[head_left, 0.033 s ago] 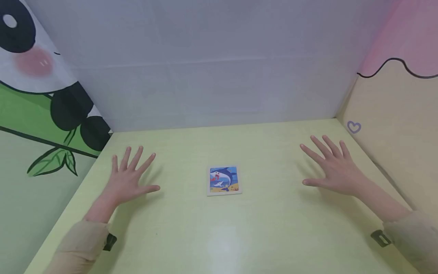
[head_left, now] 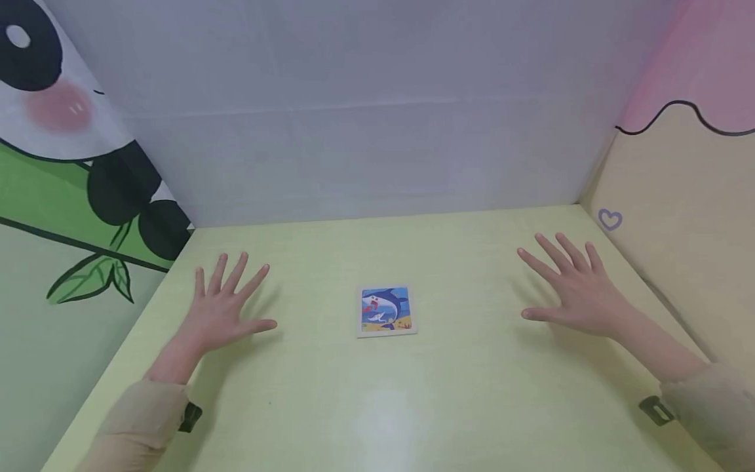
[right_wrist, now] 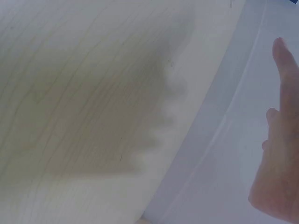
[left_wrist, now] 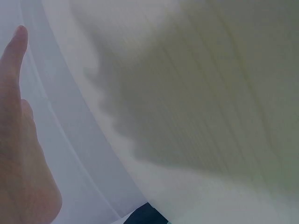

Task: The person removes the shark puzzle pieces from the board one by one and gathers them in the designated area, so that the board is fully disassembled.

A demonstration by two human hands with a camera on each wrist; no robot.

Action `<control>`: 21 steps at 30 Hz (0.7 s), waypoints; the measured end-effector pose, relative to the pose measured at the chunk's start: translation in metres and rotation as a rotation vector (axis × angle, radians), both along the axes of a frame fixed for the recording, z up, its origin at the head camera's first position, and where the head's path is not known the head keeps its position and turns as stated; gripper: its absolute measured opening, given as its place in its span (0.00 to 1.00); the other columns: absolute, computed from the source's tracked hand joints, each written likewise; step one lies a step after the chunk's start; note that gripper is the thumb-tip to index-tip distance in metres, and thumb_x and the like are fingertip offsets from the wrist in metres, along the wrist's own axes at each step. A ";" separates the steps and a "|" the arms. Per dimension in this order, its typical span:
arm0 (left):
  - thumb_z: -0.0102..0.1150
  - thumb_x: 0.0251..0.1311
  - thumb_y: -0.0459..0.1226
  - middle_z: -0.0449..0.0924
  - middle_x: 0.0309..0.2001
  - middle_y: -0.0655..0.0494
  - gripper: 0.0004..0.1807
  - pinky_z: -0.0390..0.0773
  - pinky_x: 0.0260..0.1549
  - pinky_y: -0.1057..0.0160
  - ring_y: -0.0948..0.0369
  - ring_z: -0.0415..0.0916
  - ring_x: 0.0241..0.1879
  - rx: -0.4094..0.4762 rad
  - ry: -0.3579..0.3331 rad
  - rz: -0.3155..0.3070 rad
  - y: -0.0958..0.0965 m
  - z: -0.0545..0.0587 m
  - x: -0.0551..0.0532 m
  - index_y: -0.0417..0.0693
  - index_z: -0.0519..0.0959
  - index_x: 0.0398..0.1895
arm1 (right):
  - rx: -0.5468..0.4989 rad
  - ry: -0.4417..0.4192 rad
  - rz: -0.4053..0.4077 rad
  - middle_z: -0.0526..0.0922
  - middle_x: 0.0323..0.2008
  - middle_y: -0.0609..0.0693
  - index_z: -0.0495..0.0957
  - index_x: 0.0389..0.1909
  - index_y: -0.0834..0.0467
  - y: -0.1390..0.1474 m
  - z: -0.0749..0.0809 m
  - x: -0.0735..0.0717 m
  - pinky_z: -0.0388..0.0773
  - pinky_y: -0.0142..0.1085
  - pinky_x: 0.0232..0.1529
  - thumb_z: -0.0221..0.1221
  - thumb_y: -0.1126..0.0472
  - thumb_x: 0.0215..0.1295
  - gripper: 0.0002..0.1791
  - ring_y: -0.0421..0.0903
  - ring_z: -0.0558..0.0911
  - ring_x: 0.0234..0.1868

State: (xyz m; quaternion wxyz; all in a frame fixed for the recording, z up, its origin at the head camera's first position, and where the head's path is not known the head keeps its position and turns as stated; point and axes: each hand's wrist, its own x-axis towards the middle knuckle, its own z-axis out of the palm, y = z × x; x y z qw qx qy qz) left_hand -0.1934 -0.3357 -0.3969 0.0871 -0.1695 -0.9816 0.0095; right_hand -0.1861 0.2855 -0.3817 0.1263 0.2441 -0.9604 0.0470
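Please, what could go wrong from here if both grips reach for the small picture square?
The small picture square looks thin and lies flat on the table, so a pinch at its edge might slip. It lies between the left grip and the right grip, both spread wide; if they come in together, they could bump each other or push it askew.

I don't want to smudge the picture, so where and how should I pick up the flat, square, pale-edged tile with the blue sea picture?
Probably pinch the flat, square, pale-edged tile by its left and right edges, coming down from above. It lies flat on the pale yellow-green table, so its underside is covered, while nothing blocks those two edges.
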 end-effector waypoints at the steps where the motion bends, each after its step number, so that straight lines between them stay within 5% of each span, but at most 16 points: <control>1: 0.59 0.49 0.71 0.32 0.81 0.46 0.57 0.31 0.66 0.24 0.42 0.17 0.79 0.003 0.000 -0.002 0.001 0.000 -0.001 0.68 0.44 0.79 | 0.001 0.003 0.000 0.45 0.80 0.54 0.51 0.78 0.41 0.000 0.000 -0.001 0.40 0.72 0.69 0.63 0.29 0.52 0.54 0.61 0.42 0.80; 12: 0.58 0.50 0.71 0.34 0.81 0.46 0.57 0.26 0.67 0.26 0.42 0.18 0.79 0.061 -0.026 0.001 0.005 -0.006 -0.006 0.67 0.44 0.80 | -0.029 -0.013 0.004 0.45 0.80 0.55 0.51 0.78 0.41 -0.001 0.001 -0.004 0.37 0.72 0.69 0.64 0.30 0.52 0.55 0.62 0.42 0.80; 21: 0.59 0.52 0.69 0.34 0.81 0.44 0.56 0.31 0.67 0.24 0.38 0.26 0.78 0.153 -0.087 0.018 0.014 -0.009 -0.005 0.68 0.43 0.80 | -0.033 0.008 0.030 0.48 0.79 0.57 0.50 0.78 0.42 -0.004 -0.002 -0.009 0.41 0.72 0.69 0.63 0.30 0.53 0.55 0.64 0.47 0.78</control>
